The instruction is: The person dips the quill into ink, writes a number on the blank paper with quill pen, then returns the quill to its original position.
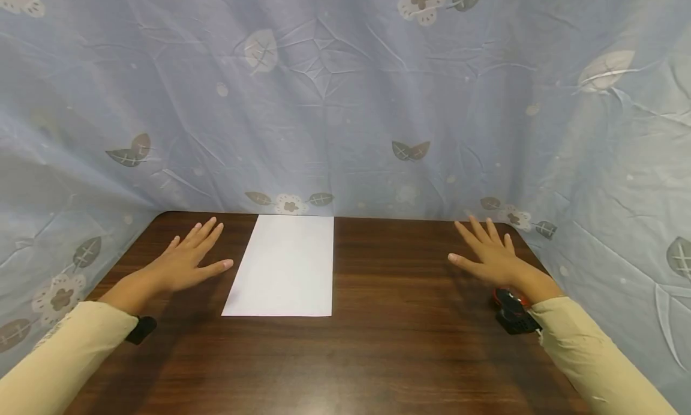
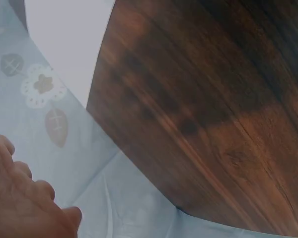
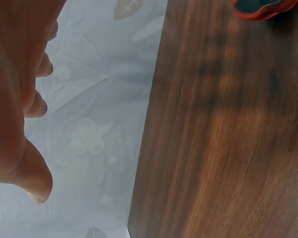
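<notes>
My left hand point(image 1: 180, 264) hovers over the left side of the dark wooden table point(image 1: 388, 343), fingers spread and straight, holding nothing. Just right of it lies a blank white sheet of paper point(image 1: 286, 271), its far edge against the curtain. On the other side, my right hand point(image 1: 492, 260) is also held above the table with straight, spread fingers and nothing in it. Below the right wrist sits a small red-rimmed object point(image 3: 263, 11) with a dark inside. The frame edge cuts it off in the right wrist view, and its kind is unclear.
A pale blue curtain point(image 1: 367, 115) with leaf and flower prints hangs behind the table and along both sides. Black devices are worn under both wrists, one by the left sleeve point(image 1: 81, 337) and one by the right sleeve point(image 1: 583, 343).
</notes>
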`<action>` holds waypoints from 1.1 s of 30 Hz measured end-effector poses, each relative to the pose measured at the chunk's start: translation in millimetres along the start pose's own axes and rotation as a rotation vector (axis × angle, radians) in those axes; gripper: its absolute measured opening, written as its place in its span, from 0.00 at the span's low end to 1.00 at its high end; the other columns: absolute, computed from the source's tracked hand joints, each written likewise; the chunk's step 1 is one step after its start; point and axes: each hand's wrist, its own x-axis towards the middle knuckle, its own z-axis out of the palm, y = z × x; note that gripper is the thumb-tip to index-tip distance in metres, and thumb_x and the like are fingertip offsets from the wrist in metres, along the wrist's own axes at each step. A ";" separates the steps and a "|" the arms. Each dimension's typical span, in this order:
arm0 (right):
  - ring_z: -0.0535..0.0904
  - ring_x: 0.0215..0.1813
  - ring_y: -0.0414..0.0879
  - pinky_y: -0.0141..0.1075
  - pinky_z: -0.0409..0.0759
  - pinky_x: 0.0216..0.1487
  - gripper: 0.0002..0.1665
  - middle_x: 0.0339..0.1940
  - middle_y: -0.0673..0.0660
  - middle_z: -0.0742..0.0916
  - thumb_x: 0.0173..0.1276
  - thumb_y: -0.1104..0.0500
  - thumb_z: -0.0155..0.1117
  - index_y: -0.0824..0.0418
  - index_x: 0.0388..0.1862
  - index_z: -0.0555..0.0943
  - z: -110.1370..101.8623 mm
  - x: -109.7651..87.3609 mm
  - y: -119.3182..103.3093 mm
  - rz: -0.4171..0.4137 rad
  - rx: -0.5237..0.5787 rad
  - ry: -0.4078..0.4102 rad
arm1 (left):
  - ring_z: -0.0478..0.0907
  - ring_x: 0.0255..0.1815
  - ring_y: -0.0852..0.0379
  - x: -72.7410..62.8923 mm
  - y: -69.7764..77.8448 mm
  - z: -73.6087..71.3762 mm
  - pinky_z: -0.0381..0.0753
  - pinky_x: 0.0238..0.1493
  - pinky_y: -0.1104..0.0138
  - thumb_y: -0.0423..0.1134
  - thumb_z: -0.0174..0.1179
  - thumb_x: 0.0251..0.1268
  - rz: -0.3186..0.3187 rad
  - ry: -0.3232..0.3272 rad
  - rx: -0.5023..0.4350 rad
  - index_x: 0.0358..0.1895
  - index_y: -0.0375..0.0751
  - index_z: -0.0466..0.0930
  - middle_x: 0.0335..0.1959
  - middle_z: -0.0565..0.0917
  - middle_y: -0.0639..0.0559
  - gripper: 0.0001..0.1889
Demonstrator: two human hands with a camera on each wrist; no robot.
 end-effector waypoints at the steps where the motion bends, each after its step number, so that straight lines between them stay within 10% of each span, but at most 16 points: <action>1: 0.20 0.74 0.67 0.72 0.20 0.61 0.49 0.78 0.63 0.35 0.71 0.33 0.46 0.50 0.79 0.38 0.0 -1.2 1.2 -0.002 0.007 0.003 | 0.29 0.76 0.33 1.6 -0.5 1.4 0.30 0.64 0.30 0.65 0.48 0.67 0.010 -0.003 -0.008 0.78 0.44 0.33 0.78 0.32 0.41 0.48; 33: 0.54 0.67 0.80 0.72 0.61 0.55 0.42 0.72 0.79 0.56 0.76 0.50 0.49 0.62 0.78 0.42 3.7 -83.0 88.6 0.077 0.260 0.258 | 0.41 0.75 0.31 24.8 -9.1 76.1 0.37 0.67 0.33 0.65 0.54 0.62 0.101 -0.065 -0.033 0.75 0.32 0.48 0.76 0.47 0.34 0.50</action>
